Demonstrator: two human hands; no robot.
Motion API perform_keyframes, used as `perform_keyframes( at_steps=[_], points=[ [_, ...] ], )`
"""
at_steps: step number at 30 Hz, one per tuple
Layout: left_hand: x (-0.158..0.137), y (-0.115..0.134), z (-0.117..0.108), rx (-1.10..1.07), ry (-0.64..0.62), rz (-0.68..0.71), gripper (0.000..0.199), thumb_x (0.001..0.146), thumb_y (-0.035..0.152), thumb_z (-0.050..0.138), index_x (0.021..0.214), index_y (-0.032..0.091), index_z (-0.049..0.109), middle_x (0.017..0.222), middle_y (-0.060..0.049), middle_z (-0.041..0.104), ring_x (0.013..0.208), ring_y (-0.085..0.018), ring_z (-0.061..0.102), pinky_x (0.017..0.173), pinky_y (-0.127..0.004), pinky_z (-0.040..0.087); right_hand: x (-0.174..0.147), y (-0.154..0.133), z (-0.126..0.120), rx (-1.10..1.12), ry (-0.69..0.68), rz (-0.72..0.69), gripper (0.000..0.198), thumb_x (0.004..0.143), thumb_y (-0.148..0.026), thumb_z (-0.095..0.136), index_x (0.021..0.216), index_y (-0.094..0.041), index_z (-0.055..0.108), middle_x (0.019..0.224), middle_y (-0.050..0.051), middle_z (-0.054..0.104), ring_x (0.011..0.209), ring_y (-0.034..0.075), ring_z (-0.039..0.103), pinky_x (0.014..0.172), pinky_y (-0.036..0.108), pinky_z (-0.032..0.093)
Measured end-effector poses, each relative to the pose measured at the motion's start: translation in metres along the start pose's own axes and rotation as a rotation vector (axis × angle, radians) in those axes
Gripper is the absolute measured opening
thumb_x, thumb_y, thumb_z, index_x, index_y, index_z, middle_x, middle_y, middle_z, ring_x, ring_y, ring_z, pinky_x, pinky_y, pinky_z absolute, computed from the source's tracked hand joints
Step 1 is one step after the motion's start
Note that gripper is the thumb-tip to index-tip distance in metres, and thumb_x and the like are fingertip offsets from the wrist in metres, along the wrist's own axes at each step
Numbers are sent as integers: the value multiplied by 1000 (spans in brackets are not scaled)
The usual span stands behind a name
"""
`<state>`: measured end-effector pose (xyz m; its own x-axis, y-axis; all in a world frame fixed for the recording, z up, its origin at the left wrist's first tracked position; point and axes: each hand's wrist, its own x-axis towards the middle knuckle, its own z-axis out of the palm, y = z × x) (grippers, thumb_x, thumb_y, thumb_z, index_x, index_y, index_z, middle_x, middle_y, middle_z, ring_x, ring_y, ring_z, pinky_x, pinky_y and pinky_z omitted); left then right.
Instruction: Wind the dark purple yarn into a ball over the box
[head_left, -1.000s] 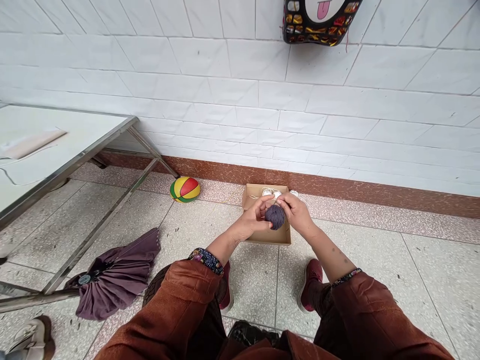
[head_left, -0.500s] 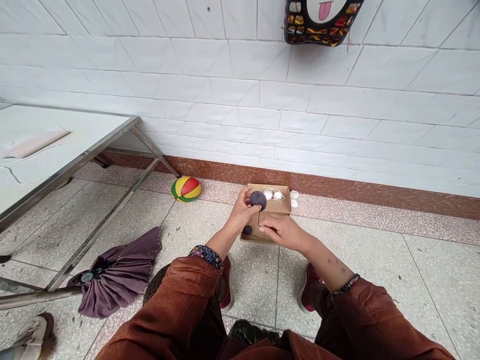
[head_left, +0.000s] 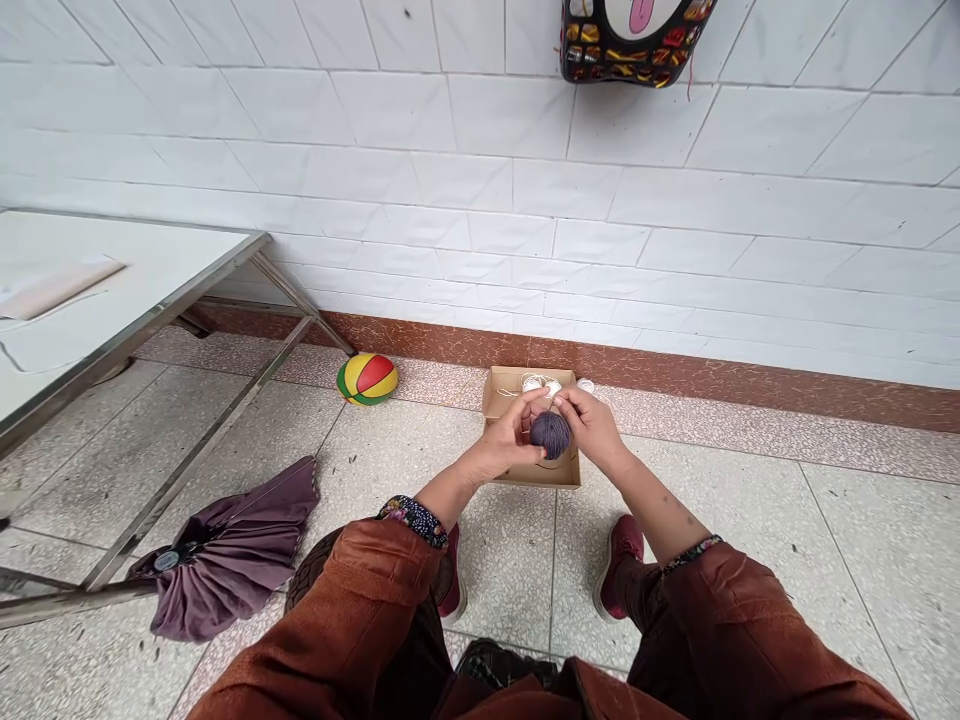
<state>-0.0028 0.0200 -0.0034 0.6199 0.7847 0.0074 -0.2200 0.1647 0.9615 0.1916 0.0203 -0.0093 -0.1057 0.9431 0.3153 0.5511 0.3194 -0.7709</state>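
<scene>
A dark purple-grey ball of yarn rests in the curved fingers of my left hand, thumb below it. Close by on the right, my right hand has thumb and fingers pinched at the ball's upper edge, on the yarn's strand, which is too thin to follow clearly. Both hands are over an open cardboard box on the floor. White balls of yarn with loose ends lie in the box's far part, partly behind my fingers. My hands cover much of the near part.
Another white ball sits just right of the box, by the tiled wall. To the left are a striped toy ball, a folded purple umbrella and a metal-framed table. A black basket hangs above.
The ball of yarn has moved right and slightly nearer with my left hand. My right hand has risen from below to beside the ball. The small dark ball in the box is now hidden.
</scene>
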Motion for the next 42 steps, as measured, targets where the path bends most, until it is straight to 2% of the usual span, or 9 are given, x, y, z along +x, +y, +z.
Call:
perform_keyframes(
  at_steps=[4,8,11,16,21,24,28,36,42],
  points=[
    [6,-1,-7,-132,229,87,76,65,17,78,136,29,53,116,-3,59,107,-19,57,96,-34,44,-10,6,17,-108,-146,47,16,99,-24,47,93,-21,62,84,4,67,79,19,63,71,28,46],
    [9,-6,-19,-172,526,26,61,66,16,73,125,25,57,112,-3,60,100,-17,59,90,-33,48,-22,-8,29,-151,-349,-127,19,103,-27,46,96,-21,63,90,4,68,80,18,63,74,29,47],
    [9,-9,-25,-112,631,-15,62,63,16,74,122,23,56,110,-2,60,95,-16,59,86,-33,48,-25,-26,27,-69,-463,-276,23,104,-29,45,95,-21,64,90,4,69,80,18,63,74,29,48],
    [5,-9,-25,14,564,-64,68,61,17,74,125,22,53,104,-2,59,90,-15,58,87,-32,45,-15,-45,2,146,-324,-247,22,103,-32,49,95,-22,67,88,3,71,79,17,65,75,29,50],
    [-2,-5,-15,118,236,-165,83,58,13,77,136,25,52,101,-2,57,87,-16,57,82,-32,44,0,-29,-12,85,-71,-167,21,101,-34,52,92,-22,68,87,5,70,81,20,64,77,32,50],
    [-6,0,-8,64,76,-128,86,62,14,77,142,27,50,99,-2,57,88,-16,57,83,-32,44,2,-13,-9,25,-18,-92,21,100,-33,51,89,-22,65,82,3,67,77,19,61,74,31,48],
    [-7,8,-4,-130,28,-45,81,65,20,79,141,29,53,115,-6,61,101,-20,58,86,-32,46,-1,0,3,-21,-54,-3,25,102,-33,47,85,-22,61,78,2,64,73,19,59,69,29,45],
    [0,6,-15,-328,304,-1,62,65,17,76,126,26,62,114,-4,65,101,-17,61,89,-31,47,-14,0,25,-169,-208,-30,16,100,-25,49,95,-21,63,86,5,68,80,21,64,70,29,46],
    [7,-7,-25,-265,532,-67,55,64,20,78,115,21,59,108,-4,64,93,-16,61,82,-31,49,-26,-16,28,-163,-405,-236,19,104,-26,46,95,-21,62,90,3,69,80,17,64,74,28,47]
  ],
)
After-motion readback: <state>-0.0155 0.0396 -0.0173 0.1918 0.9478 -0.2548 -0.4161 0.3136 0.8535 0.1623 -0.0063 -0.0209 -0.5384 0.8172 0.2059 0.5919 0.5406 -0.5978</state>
